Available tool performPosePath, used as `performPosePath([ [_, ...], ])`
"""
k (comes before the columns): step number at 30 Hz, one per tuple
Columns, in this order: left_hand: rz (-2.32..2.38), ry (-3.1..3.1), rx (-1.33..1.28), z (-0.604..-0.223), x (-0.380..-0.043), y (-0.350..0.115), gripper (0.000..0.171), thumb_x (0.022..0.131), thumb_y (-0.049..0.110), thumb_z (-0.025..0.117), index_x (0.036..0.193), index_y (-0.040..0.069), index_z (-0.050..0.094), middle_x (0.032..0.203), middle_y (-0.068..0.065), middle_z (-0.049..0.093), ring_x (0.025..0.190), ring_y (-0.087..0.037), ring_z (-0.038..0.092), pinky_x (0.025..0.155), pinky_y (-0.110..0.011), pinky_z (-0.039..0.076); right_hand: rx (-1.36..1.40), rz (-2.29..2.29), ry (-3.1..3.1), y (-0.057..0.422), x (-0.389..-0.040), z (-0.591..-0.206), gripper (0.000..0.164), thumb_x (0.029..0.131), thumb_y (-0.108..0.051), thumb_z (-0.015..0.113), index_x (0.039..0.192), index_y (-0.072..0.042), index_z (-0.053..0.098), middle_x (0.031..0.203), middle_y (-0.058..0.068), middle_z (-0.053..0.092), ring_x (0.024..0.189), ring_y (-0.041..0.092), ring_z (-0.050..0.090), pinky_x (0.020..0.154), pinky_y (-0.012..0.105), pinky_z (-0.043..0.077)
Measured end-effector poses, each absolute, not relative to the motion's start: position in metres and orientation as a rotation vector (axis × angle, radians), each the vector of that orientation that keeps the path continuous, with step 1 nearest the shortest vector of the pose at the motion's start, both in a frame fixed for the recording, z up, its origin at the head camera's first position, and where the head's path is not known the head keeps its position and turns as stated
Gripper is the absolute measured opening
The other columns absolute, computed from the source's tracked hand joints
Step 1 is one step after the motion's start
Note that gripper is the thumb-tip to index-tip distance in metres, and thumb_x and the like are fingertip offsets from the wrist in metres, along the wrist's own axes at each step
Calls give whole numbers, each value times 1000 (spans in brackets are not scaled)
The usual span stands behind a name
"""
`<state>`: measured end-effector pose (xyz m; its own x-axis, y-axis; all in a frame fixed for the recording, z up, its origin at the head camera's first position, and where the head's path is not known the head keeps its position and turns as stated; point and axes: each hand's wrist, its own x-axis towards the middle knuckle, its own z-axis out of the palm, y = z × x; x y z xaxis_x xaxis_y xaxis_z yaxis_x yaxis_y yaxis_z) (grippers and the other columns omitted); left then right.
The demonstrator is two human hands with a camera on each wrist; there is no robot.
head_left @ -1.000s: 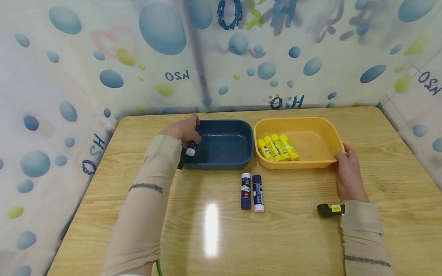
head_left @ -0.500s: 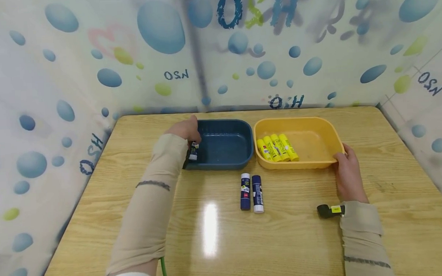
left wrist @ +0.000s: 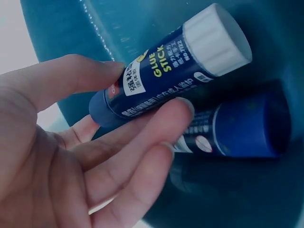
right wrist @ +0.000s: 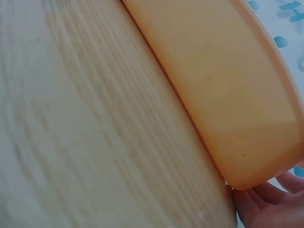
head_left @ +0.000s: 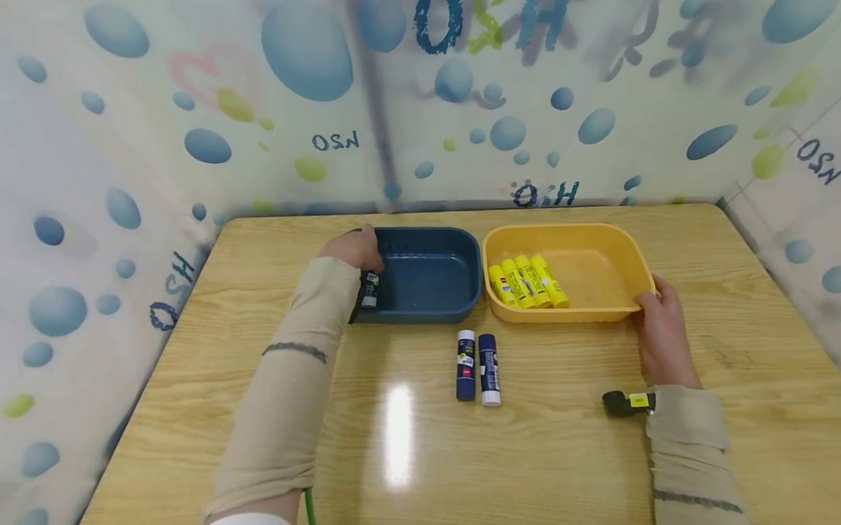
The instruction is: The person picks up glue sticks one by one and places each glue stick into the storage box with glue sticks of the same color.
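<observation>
My left hand (head_left: pixel 356 249) reaches into the left part of the dark blue bin (head_left: pixel 432 316). Between thumb and fingers it pinches a navy glue stick (left wrist: pixel 156 66) with a white end, tilted in the left wrist view. Just beyond the fingertips, a second navy glue stick (left wrist: pixel 247 126) lies in the bin, partly covered by the fingers. At the front right corner of the yellow bin (head_left: pixel 596 313), my right hand (head_left: pixel 662 331) holds the rim. Only some fingers of that hand show beside the bin wall in the right wrist view.
Several yellow glue sticks (head_left: pixel 528 282) lie in the left part of the yellow bin. In front of the bins, a navy glue stick (head_left: pixel 466 365) and another navy glue stick (head_left: pixel 490 370) lie side by side on the wooden table (head_left: pixel 539 459). A patterned wall (head_left: pixel 416 123) stands behind.
My left hand has lowered the glue stick slightly deeper into the blue bin and shifted a little to the right. The right hand keeps its place on the yellow bin.
</observation>
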<state>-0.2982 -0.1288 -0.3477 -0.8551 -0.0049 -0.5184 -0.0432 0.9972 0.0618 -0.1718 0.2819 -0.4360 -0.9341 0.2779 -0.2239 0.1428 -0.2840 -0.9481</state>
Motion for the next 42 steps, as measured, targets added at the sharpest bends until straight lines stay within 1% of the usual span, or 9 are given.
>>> performPosePath([
  [15, 9, 2660, -56, -350, -294, -126, 76, 88, 29, 50, 144, 6, 3, 120, -15, 52, 96, -27, 53, 84, -44, 40, -560, 2366, -1874, 281, -172, -436, 55, 94, -14, 34, 144, -19, 10, 145, 3, 12, 127, 14, 23, 104, 27, 20],
  [22, 5, 2716, -23, -344, -289, -126, 68, 86, 25, 53, 142, 5, 17, 115, -14, 55, 86, -24, 53, 79, -43, 43, -543, 2378, -1851, 280, -172, -436, 55, 95, -14, 35, 143, -18, 11, 145, 5, 13, 127, 14, 23, 104, 26, 21],
  [25, 17, 2739, 4, -341, -287, -125, 52, 84, 23, 55, 131, 7, 39, 108, -11, 57, 81, -23, 52, 71, -41, 44, -541, 2377, -1850, 280, -171, -436, 54, 95, -14, 35, 143, -18, 11, 145, 6, 13, 127, 14, 23, 104, 26, 21],
  [28, 28, 2747, 43, -338, -285, -125, 25, 81, 20, 56, 104, 9, 56, 92, -6, 60, 74, -22, 51, 63, -38, 43, -541, 2380, -1847, 280, -171, -437, 55, 95, -14, 35, 143, -18, 11, 145, 5, 13, 127, 14, 23, 104, 26, 21],
  [30, 31, 2738, 68, -338, -285, -125, 10, 81, 20, 56, 85, 11, 57, 78, -3, 56, 68, -21, 48, 59, -37, 40, -522, 2397, -1828, 280, -171, -437, 56, 94, -13, 36, 144, -18, 10, 145, 5, 12, 127, 14, 22, 104, 26, 20],
  [33, 31, 2708, 104, -337, -283, -125, 13, 83, 22, 54, 74, 12, 54, 71, -2, 52, 64, -19, 47, 58, -37, 39, -519, 2389, -1842, 281, -170, -437, 56, 94, -14, 35, 144, -17, 10, 145, 5, 12, 127, 14, 22, 104, 26, 20],
  [35, 20, 2679, 135, -337, -283, -124, 15, 85, 24, 51, 77, 13, 54, 73, -3, 54, 63, -19, 49, 59, -37, 40, -514, 2380, -1861, 281, -170, -437, 56, 94, -15, 35, 144, -18, 9, 146, 4, 11, 127, 14, 22, 104, 26, 20],
  [40, 22, 2611, 228, -332, -280, -120, 25, 90, 30, 45, 104, 14, 58, 88, -6, 62, 61, -18, 56, 64, -37, 43, -516, 2355, -1890, 281, -171, -438, 55, 95, -15, 34, 144, -18, 10, 145, 2, 12, 127, 13, 22, 104, 25, 20],
  [42, 32, 2603, 276, -330, -277, -117, 27, 91, 31, 44, 107, 15, 59, 82, -6, 62, 58, -18, 55, 63, -36, 44, -504, 2363, -1865, 280, -171, -438, 54, 94, -14, 34, 143, -17, 12, 145, 3, 13, 126, 14, 23, 104, 25, 20],
])
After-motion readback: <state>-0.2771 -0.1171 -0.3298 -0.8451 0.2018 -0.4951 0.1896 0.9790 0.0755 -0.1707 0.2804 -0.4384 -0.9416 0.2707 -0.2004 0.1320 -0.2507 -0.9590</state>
